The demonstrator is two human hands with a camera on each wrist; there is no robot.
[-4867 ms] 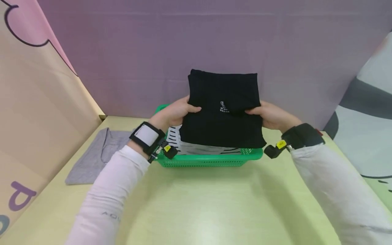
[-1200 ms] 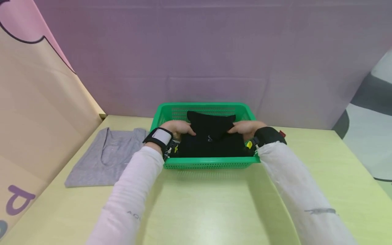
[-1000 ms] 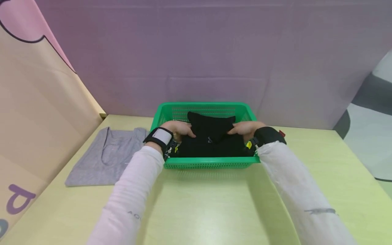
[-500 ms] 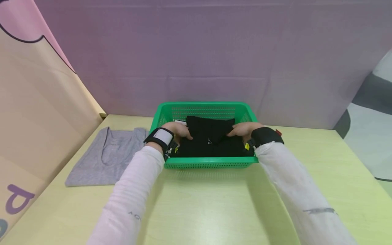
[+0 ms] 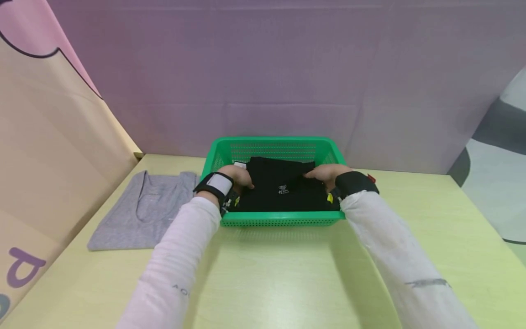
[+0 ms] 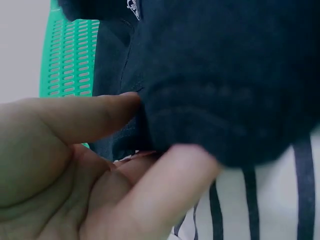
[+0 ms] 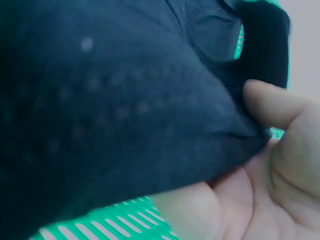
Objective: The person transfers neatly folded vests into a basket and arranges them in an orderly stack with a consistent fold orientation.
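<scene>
A folded black garment (image 5: 283, 188) with a small white logo lies in the green plastic basket (image 5: 279, 219). My left hand (image 5: 242, 177) grips its left edge and my right hand (image 5: 320, 173) grips its right edge. In the left wrist view the thumb (image 6: 95, 117) lies on top of the black garment (image 6: 225, 85) and a finger (image 6: 165, 190) curls beneath it. In the right wrist view the thumb (image 7: 275, 105) and a finger (image 7: 200, 210) pinch the black garment (image 7: 110, 110). A white garment with black stripes (image 6: 270, 210) lies under it.
A grey garment (image 5: 141, 208) lies flat on the yellow-green table (image 5: 267, 274), left of the basket. A purple backdrop (image 5: 267, 68) rises right behind the basket. A slanted panel (image 5: 49, 151) borders the table's left side.
The black garment, held up above the basket earlier, now lies inside it. Over the last second its raised middle fold has flattened and both hands have drawn slightly toward me.
</scene>
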